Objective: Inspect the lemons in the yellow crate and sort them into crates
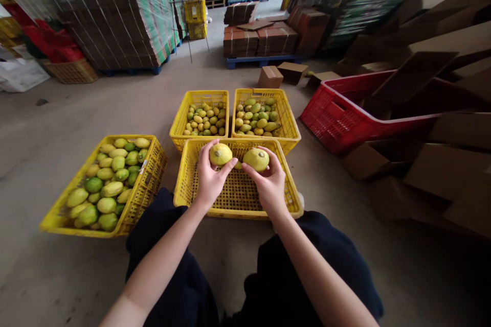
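My left hand [211, 178] is closed around a yellow lemon [221, 154], its stem end facing me. A second lemon [257, 160], also yellow with a grey stem end, sits between the thumb and fingers of my right hand [272, 186]. Both hands are over a yellow plastic crate [238, 212] with a perforated bottom. A bit of another yellow fruit shows between the two hands; most of it is hidden. Behind are two yellow crates, the back left crate [179, 121] and the back right crate [290, 121], each holding several yellow and green lemons.
At my left is a yellow crate [148, 184] heaped with green and yellow lemons. A red crate [330, 115] with cardboard stands to the right, beside loose cartons [448, 168]. Bundled cardboard [261, 41] lies on a blue pallet [264, 61] farther back. My knees flank the near crate.
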Demonstrator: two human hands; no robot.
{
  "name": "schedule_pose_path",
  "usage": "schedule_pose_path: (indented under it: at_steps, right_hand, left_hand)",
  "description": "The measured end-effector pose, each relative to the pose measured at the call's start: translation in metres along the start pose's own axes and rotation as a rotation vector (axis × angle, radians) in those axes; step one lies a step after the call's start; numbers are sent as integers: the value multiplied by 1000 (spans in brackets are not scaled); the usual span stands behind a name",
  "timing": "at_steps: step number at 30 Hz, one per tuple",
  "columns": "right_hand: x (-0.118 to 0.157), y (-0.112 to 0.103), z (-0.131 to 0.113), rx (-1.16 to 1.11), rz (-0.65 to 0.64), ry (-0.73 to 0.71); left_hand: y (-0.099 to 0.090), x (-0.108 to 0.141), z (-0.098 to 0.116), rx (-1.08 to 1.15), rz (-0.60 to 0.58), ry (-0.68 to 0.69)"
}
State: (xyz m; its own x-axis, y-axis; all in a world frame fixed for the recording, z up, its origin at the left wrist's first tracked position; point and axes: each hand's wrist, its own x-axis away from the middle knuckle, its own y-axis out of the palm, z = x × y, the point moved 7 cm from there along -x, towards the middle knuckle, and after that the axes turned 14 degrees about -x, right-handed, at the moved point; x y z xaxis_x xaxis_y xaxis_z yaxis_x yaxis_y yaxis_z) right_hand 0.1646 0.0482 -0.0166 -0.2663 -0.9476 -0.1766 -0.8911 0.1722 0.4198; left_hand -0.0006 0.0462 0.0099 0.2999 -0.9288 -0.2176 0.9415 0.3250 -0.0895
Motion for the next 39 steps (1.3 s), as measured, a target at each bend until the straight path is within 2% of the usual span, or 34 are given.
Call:
schedule_pose_path:
  at_steps: [9, 18, 25, 39]
  right_hand:
    - [1, 1, 3, 4, -1, 9]
    - [1, 3, 5, 17, 0, 48]
    - [1, 5, 5, -13, -7, 37]
    - [1, 5, 3, -39, 5, 53]
  left_hand:
    - [-6, -1, 6, -26, 52, -11]
    - [-5, -2, 5, -18, 38, -29]
    - [-6, -1, 11, -74, 55, 24]
    - [12, -4, 6, -134, 25, 54]
